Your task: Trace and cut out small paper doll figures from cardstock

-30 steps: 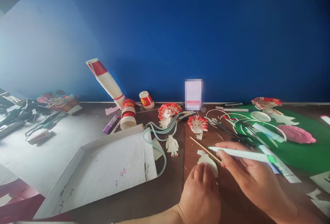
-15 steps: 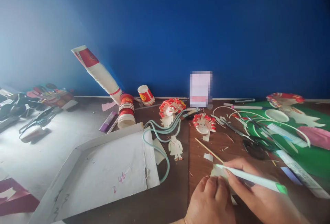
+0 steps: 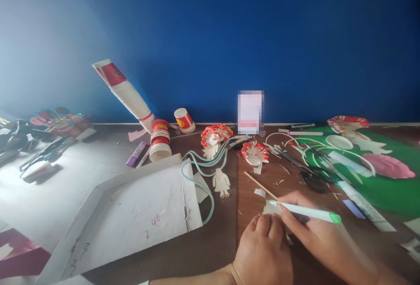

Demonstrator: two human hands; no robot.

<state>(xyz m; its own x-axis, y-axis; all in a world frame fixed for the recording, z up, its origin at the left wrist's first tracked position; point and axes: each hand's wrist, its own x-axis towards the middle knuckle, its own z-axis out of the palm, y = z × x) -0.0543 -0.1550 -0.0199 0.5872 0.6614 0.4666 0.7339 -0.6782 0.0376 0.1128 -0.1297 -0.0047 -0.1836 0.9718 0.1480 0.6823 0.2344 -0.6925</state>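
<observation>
My right hand is closed round a white marker with a green end. The marker's tip is over a small pale piece of paper on the brown table. Curled over the near part of that paper, my left hand presses it down, its fingertips largely hidden. A thin wooden stick lies just beyond the paper, beside a white scrap. Further back are a paper-cut face with red-and-white curls and a paper doll body.
A white box lid lies to the left, with a pale blue cord over its corner. Stacked paper cups lean behind it. Scissors, a glue tube and a green sheet are on the right.
The view has shifted slightly, so things on the right appear further left. More of my left forearm shows. Both hands stay at the paper, with the marker still held.
</observation>
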